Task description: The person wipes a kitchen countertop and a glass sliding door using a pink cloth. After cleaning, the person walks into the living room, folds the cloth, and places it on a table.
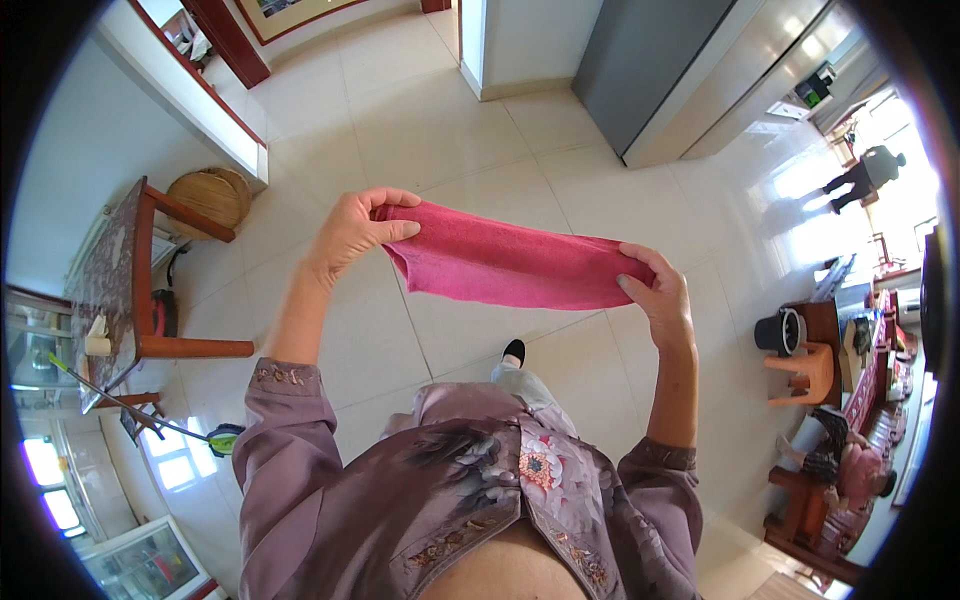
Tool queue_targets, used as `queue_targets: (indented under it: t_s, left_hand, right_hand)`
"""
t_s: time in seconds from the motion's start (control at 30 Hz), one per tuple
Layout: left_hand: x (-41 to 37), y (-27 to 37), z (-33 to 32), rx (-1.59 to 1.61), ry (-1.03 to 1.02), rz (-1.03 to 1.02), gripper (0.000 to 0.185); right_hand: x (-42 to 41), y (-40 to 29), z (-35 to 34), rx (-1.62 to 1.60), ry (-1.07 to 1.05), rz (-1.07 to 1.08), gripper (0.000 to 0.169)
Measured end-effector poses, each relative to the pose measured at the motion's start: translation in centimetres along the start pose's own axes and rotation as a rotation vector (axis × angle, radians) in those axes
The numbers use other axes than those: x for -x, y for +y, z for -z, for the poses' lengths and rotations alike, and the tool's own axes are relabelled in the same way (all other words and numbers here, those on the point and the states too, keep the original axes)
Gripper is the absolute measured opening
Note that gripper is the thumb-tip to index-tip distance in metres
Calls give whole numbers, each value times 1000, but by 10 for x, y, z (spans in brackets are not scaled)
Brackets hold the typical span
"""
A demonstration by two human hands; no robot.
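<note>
A folded pink-red cloth, perhaps a towel (517, 259), is stretched out in the air between my two hands. My left hand (367, 229) pinches its left end between thumb and fingers. At the other end my right hand (656, 289) grips the cloth in the same way, slightly lower in the picture. The lower layer of the cloth looks lighter pink and opens a little near the left end. Below the cloth is the tiled floor, with one black shoe (514, 349) of mine in view.
A table (146, 300) with wooden legs stands at left, a round woven item (210, 202) beside it and a mop (223, 440) nearby. A grey cabinet or fridge (645, 67) is ahead. At right are an orange stool (806, 373), a black bucket (778, 332), a seated person (859, 465) and a distant standing person (874, 176).
</note>
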State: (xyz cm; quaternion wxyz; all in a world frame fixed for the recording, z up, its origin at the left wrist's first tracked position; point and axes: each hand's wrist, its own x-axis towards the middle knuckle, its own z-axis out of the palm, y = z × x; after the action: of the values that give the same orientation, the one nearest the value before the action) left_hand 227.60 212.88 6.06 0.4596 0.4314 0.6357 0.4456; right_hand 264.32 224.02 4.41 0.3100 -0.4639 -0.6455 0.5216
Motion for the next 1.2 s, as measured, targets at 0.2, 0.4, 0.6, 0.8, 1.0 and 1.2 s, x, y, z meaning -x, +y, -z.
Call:
queue_targets:
  t_s: [0.2,0.4,0.6,0.8,1.0,1.2]
  left_hand:
    - [-45,25,-18,-147,40,96,44]
    - [-64,-16,-36,-793,103,-57,49]
    - [-62,-54,-49,-949,243,47,30]
    - [-53,-66,-40,-936,245,110,16]
    - [-44,-71,5,-738,183,-27,15]
    - [-31,-57,62,-540,89,7,16]
  right_hand:
    - [-93,5,26,389,-194,258,47]
    - [-141,40,26,686,-221,472,54]
    - [-148,52,17,717,-365,561,36]
    - [-158,44,-10,544,-329,455,13]
    - [-189,36,-35,167,-459,427,12]
    - [-221,5,-87,-19,-527,198,17]
